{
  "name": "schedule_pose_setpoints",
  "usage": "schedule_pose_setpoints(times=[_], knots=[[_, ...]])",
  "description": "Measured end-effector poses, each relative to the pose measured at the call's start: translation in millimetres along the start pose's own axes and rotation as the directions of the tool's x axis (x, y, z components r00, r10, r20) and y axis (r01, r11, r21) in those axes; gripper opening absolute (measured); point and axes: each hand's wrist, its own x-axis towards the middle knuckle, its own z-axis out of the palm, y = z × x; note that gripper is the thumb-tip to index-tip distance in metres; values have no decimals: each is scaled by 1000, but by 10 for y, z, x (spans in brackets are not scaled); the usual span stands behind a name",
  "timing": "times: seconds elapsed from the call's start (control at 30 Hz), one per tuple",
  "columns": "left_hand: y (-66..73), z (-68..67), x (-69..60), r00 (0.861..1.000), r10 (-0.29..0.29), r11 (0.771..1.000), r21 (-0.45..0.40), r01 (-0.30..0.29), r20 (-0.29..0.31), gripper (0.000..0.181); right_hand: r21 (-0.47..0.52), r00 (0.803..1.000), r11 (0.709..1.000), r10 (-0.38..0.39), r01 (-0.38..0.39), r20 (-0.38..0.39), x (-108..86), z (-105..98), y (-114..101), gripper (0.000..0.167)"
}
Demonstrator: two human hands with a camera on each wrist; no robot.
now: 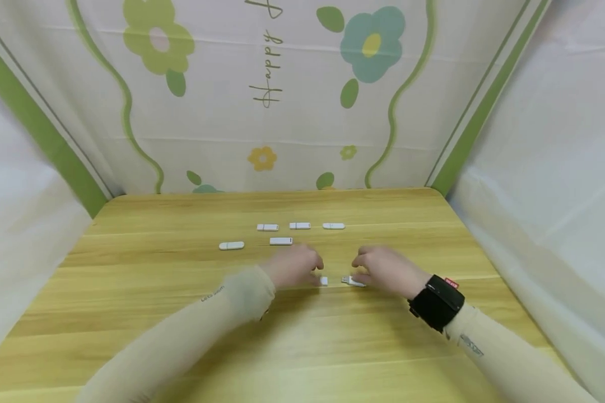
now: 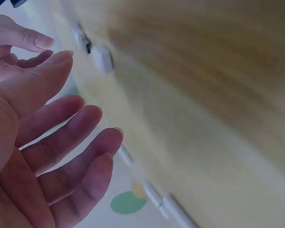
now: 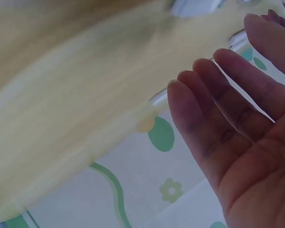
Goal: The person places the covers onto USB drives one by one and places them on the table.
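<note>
On the table lies a white USB stick (image 1: 355, 281) with its metal plug bare and facing left. A small white cap (image 1: 324, 281) sits apart from the plug, to its left; the left wrist view shows this cap (image 2: 103, 58) too. My left hand (image 1: 293, 265) hovers just beside the cap, its fingers (image 2: 88, 118) loosely bent and holding nothing. Over the uncapped stick is my right hand (image 1: 389, 271), which hides part of it in the head view. From the right wrist, that hand's fingers (image 3: 218, 102) look relaxed, with nothing between them and the white stick (image 3: 194, 7) below.
Farther back lie several white USB sticks, among them a rounded one (image 1: 232, 245) at the left, a rectangular one (image 1: 280, 241) near my left hand and another rounded one (image 1: 334, 226). A flowered curtain (image 1: 292, 123) hangs behind the wooden table (image 1: 156, 268).
</note>
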Motion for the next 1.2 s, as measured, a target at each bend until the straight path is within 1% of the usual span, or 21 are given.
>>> schedule_pose_setpoints(times=[0.1,0.2,0.33,0.5,0.73,0.87,0.93,1.03,1.13,1.2], knots=[[11,83,16,1000,6,1000,19,-5,-18,29,24,1000,1000,20,-20,8,-48,60,-15,22],[37,133,38,999,15,1000,25,-15,-28,26,47,1000,999,24,-24,9,-69,116,-20,17],[95,141,55,1000,7,1000,24,-7,-19,18,65,1000,998,16,-16,1,-72,175,-24,13],[139,146,66,1000,1,999,53,-1,-8,11,67,1000,997,26,-26,8,-63,210,-42,9],[148,162,81,999,31,998,59,-31,11,11,27,999,999,48,-48,5,-80,243,-63,9],[121,194,74,998,57,997,54,-57,8,10,49,999,998,48,-48,-10,-128,210,-125,12],[101,207,56,997,78,996,46,-77,-17,10,65,999,997,42,-40,-26,-159,172,-179,12],[87,202,-15,989,117,993,22,-116,-85,8,81,997,996,26,-20,-69,-212,88,-282,7],[115,145,-152,972,163,986,-2,-166,-169,4,88,993,996,14,-4,-114,-262,-9,-395,4],[145,101,-266,952,197,979,2,-202,-233,4,79,988,997,-10,22,-152,-292,-67,-471,7]])
